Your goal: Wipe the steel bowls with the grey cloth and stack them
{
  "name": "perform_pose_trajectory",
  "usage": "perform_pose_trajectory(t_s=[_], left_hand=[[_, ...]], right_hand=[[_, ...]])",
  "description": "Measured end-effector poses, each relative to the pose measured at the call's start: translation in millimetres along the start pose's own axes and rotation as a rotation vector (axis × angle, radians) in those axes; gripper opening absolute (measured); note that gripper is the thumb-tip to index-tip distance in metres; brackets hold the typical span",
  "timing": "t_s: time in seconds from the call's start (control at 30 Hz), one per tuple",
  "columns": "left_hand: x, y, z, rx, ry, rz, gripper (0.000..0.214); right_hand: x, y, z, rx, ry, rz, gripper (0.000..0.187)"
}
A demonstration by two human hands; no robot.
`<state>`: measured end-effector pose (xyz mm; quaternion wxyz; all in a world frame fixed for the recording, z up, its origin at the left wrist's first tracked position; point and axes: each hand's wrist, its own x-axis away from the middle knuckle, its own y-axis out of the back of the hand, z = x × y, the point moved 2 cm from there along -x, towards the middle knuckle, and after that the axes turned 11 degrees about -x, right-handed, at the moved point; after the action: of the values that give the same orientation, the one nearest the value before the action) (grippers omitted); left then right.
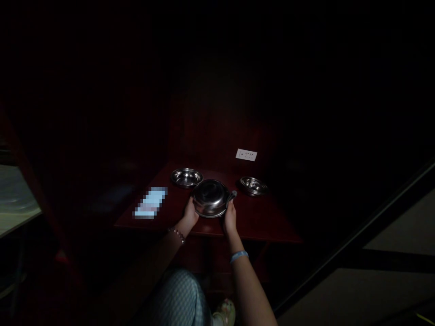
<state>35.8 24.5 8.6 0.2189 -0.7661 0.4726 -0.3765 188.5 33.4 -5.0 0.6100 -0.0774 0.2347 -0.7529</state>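
head view | steel bowl (210, 198) sits near the front edge of the red desk (272, 224), dead ahead between both hands, neither nearer | left hand (190, 213) cupped against its left rim | right hand (230, 218) curled on its right rim | steel dish (186, 177) behind-left, second steel dish (253, 185) behind-right, both apart from it

No writing is legible; the small white panel (246, 155) shows only tiny dark marks.

Left hand (190, 213) and right hand (230, 219) held forward, close together, curled inward, gripping — palms facing.
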Motion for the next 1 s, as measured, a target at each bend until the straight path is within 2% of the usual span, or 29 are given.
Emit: perform_pose_trajectory(t_s=[0.13, 0.3, 0.5, 0.63, 0.7, 0.9, 1.0], left_hand=[[3, 6.3, -6, 0.051, -0.083, -0.023, 0.027], [7, 10.6, -8, 0.037, -0.156, -0.098, 0.023], [6, 10.6, -9, 0.058, -0.13, -0.001, 0.023], [6, 7.1, -7, 0.034, -0.095, 0.139, 0.025], [6, 6.2, -6, 0.031, -0.094, 0.171, 0.025], [-1, 8.3, -4, 0.051, -0.046, 0.145, 0.032], [-3, 10.7, -2, 0.061, -0.053, 0.115, 0.029]], right_hand=[[8, -5, 8, 0.193, 0.061, 0.072, 0.07], [12, -11, 11, 0.216, 0.065, 0.112, 0.083], [12, -9, 9, 0.207, 0.126, 0.151, 0.088], [9, -4, 8, 0.16, 0.143, 0.102, 0.086], [8, -2, 8, 0.126, 0.134, 0.071, 0.086], [9, -2, 8, 0.105, 0.062, 0.083, 0.078], [10, -2, 9, 0.059, 0.069, 0.071, 0.074]])
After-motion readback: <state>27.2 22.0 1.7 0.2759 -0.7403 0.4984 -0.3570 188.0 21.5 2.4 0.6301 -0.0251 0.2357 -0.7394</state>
